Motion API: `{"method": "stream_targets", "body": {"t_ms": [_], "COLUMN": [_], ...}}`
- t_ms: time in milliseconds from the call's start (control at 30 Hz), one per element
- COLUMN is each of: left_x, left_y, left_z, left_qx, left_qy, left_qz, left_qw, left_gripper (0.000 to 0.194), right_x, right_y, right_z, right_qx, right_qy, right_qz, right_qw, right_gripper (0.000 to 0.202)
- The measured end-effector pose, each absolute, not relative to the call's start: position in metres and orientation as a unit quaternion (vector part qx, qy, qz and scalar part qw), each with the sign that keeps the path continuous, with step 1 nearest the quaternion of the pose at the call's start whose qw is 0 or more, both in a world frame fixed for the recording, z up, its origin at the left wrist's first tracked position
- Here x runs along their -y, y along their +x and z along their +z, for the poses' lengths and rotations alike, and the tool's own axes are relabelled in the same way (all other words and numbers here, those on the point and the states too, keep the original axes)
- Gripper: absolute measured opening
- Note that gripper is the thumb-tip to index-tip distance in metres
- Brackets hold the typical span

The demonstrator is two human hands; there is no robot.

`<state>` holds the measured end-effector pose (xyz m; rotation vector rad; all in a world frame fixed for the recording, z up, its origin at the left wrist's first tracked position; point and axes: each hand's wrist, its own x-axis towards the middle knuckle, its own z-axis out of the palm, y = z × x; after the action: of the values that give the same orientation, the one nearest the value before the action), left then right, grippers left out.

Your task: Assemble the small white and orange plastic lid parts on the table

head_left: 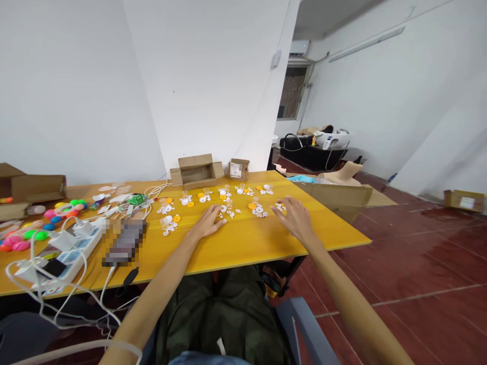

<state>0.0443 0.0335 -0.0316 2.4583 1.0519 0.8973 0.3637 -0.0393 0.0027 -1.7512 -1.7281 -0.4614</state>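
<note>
Head view: left hand point(208, 223), right hand point(294, 217) flat, grip open, over small white-orange parts point(224, 205).

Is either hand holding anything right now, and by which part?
Nothing. Left hand and right hand lie flat and open on the yellow table among small plastic parts.

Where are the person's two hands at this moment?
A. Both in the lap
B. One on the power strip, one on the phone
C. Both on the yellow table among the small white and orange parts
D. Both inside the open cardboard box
C: the left hand and right hand lie flat on the yellow table beside the small white and orange parts.
</note>
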Motion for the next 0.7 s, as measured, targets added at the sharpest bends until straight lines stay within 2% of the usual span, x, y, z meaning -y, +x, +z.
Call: {"method": "stream_targets", "body": {"t_ms": [267, 500, 700], "left_x": [-0.037, -0.037, -0.034], "left_y": [0.043, 0.044, 0.044], "left_z": [-0.038, -0.036, -0.032], "left_qx": [-0.37, -0.353, -0.366], "left_qy": [0.867, 0.875, 0.866], "left_qz": [0.304, 0.304, 0.312], "left_qw": [0.137, 0.13, 0.14], "left_gripper": [0.042, 0.034, 0.041], "right_x": [0.048, 0.048, 0.046], "right_y": [0.374, 0.35, 0.333], "right_z": [-0.028, -0.019, -0.017], "right_qx": [0.678, 0.752, 0.786], "right_qy": [-0.684, -0.623, -0.581], "right_qz": [-0.142, -0.092, -0.094], "right_qw": [0.229, 0.195, 0.19], "right_gripper": [0.018, 0.018, 0.019]}}
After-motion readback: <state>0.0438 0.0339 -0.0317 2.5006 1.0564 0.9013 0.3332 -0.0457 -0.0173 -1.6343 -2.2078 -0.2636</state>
